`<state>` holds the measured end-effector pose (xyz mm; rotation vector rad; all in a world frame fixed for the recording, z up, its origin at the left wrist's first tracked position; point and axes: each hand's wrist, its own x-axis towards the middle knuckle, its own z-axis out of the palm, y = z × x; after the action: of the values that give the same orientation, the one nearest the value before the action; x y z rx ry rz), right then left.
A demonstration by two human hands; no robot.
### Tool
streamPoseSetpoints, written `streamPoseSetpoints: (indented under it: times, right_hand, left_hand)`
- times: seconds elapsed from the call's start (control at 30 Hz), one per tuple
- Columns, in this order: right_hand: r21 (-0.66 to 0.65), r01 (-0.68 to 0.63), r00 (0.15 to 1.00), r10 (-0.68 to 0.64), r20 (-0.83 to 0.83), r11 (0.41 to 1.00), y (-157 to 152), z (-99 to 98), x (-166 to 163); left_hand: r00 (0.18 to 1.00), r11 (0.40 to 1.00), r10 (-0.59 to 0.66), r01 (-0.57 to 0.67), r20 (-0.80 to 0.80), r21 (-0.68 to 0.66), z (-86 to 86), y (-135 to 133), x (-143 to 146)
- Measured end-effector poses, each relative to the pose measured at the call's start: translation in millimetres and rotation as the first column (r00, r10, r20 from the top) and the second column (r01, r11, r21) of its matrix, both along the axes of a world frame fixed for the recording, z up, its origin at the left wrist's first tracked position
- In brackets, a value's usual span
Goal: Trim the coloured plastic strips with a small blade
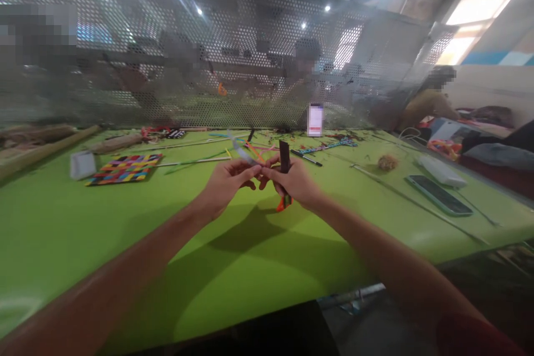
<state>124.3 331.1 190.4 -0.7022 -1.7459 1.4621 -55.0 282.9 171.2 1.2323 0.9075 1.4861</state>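
Note:
Both my hands meet above the green table (233, 256). My left hand (227, 181) is closed in a pinch on a thin grey strip (241, 151) that slants up to the left. My right hand (294, 181) is closed round a dark upright strip (284, 158); an orange piece (283, 203) sticks out below that hand. The fingertips of the two hands touch each other. Thin coloured strips (254, 150) lie on the table just beyond them.
A multicoloured woven mat (125, 168) and a small white box (82, 164) lie at the left. A phone (439, 194), a white case (442, 171) and a fibre ball (387, 163) lie at the right. A perforated screen (233, 55) stands behind, with people beyond it.

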Motion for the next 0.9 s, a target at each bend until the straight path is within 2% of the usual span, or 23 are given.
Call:
streamPoseSetpoints:
  times: [0.1,0.27,0.5,0.6,0.7,0.8,0.9]
  right_hand:
    - [0.033,-0.050,0.997,0.047,0.063,0.998,-2.1,5.9,5.0]
    - [0.132,-0.017,0.997,0.006,0.083,0.991,-0.3,11.6,12.1]
    - [0.197,-0.051,0.993,0.029,0.114,0.979,0.1,9.2,10.8]
    - [0.304,-0.069,0.991,0.029,0.134,0.950,2.8,11.0,14.9]
    - [0.505,-0.028,0.987,-0.056,0.151,0.863,7.5,14.2,21.6]
    - [0.699,-0.008,0.965,-0.179,0.194,0.715,10.3,14.6,25.8]
    - [0.817,-0.052,0.938,-0.252,0.238,0.575,8.9,10.7,24.9]
  left_hand:
    - [0.998,0.999,0.031,-0.030,0.047,-0.017,2.6,-0.9,0.3]
    - [0.992,0.997,0.075,-0.073,0.097,-0.024,10.2,-4.1,2.2]
    - [0.999,0.999,0.033,-0.033,-0.003,0.025,5.0,-5.8,5.4]
    - [0.999,0.999,0.034,-0.034,0.011,0.019,4.2,-3.9,3.3]
    - [0.999,1.000,-0.014,0.014,0.043,0.010,7.4,-4.0,1.4]
    - [0.993,0.995,-0.104,0.104,0.050,-0.008,11.5,-8.1,1.7]
    - [0.986,0.986,-0.162,0.162,0.032,-0.022,14.5,-14.5,4.7]
